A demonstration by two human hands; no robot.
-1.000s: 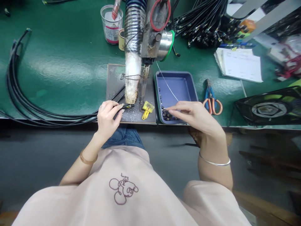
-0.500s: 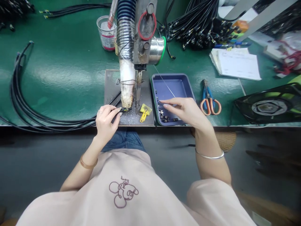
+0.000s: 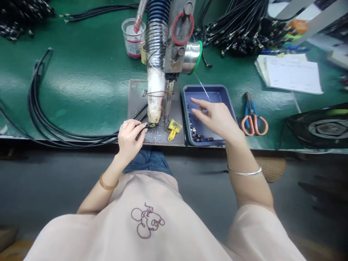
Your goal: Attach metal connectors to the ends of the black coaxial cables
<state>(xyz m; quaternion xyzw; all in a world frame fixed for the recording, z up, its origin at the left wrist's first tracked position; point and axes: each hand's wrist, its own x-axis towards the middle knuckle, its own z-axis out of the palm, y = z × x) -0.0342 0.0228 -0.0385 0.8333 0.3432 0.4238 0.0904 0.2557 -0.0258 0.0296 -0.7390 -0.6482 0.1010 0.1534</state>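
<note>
My left hand [image 3: 132, 137] is closed around the end of a black cable [image 3: 150, 125], where thin coloured wires show. That end lies just below the tip of a white-wrapped hose [image 3: 155, 105], left of a soldering iron [image 3: 168, 105]. My right hand [image 3: 213, 117] hovers over a blue tray [image 3: 231, 99], thumb and index finger apart, with nothing visible between them. A thin solder wire [image 3: 202, 86] runs down from the spool [image 3: 191, 58] to behind this hand; whether other fingers touch it is hidden. Small black connectors [image 3: 199, 138] lie in the tray.
A yellow sponge piece [image 3: 175, 127] rests on the grey plate [image 3: 136, 94]. Orange-handled cutters [image 3: 252, 117] lie right of the tray, near a black fan [image 3: 323, 125]. Coiled cables [image 3: 34, 98] spread left. Behind stand a plastic cup [image 3: 133, 40], papers [image 3: 293, 74] and a cable bundle [image 3: 239, 29].
My right hand has moved farther back over the tray, its thumb and index finger spreading. My left hand keeps the cable end by the hose tip. The whole view has shifted slightly.
</note>
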